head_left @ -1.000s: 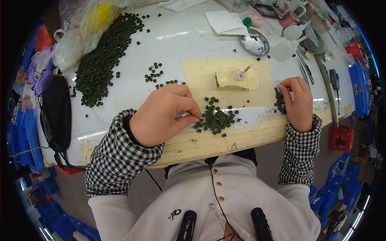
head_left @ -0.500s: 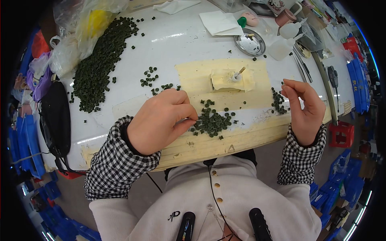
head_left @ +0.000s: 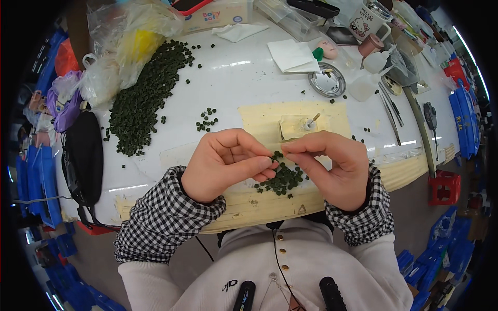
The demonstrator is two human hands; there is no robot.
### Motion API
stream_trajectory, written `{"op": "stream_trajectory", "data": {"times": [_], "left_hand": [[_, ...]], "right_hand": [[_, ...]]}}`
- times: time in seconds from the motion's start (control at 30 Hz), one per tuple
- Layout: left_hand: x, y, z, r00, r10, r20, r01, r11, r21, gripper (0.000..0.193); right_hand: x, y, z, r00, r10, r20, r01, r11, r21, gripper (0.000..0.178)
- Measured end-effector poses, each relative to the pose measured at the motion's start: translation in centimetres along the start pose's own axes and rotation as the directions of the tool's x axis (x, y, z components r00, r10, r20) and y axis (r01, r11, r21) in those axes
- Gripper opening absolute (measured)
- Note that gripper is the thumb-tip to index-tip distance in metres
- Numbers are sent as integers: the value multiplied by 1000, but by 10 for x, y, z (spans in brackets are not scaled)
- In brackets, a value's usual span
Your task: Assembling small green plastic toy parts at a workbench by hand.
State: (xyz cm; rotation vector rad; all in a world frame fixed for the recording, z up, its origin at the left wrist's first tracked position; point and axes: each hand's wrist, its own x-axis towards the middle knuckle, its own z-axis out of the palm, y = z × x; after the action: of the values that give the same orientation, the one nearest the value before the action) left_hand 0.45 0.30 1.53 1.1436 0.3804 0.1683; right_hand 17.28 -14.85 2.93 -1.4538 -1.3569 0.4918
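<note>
My left hand (head_left: pixel 215 166) is closed in a pinch on a small dark green round piece, just above a pile of similar pieces (head_left: pixel 285 181) near the table's front edge. Almost touching its fingertips, my right hand (head_left: pixel 337 166) is also pinched. What it holds is too small or hidden to make out. Behind both hands, a yellow-taped block (head_left: pixel 293 127) with a small white holder and a stick stands on yellow tape (head_left: pixel 254 116). My right hand partly covers the block and the pieces to its right.
A large heap of dark green pieces (head_left: pixel 148 98) spreads at the left, with a small cluster (head_left: pixel 207 122) nearer. Plastic bags (head_left: pixel 104 78) and a black pouch (head_left: pixel 83 158) lie beyond. A round metal dish (head_left: pixel 328 83), tweezers (head_left: pixel 390 119) and a mug (head_left: pixel 367 22) are at the back right.
My right hand has moved left from the small group of pieces to meet my left hand. The left hand has shifted slightly right and turned, its fingertips now facing the right hand's.
</note>
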Motion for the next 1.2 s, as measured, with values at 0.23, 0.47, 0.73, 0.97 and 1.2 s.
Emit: {"op": "stream_trajectory", "data": {"times": [0.23, 0.47, 0.73, 0.97, 1.2], "left_hand": [[3, -5, -1, 997, 24, -74, -27, 999, -41, 8], [4, -16, -10, 998, 66, 16, -64, 990, -128, 14], [1, -13, -2, 995, 96, -37, -101, 982, -160, 14], [-1, -13, -2, 994, 102, -32, -106, 983, -148, 14], [-1, -11, 1, 993, 104, -60, -111, 984, -136, 16]], "right_hand": [[7, 8, 21, 984, -171, -58, 162, 977, -138, 16], [4, 6, 16, 998, -68, -15, 69, 997, 28, 15], [-1, 8, 17, 985, 170, -1, -161, 934, 320, 13], [0, 10, 19, 995, 100, -8, -94, 953, 287, 13], [0, 10, 19, 994, 108, -18, -98, 954, 283, 14]]}}
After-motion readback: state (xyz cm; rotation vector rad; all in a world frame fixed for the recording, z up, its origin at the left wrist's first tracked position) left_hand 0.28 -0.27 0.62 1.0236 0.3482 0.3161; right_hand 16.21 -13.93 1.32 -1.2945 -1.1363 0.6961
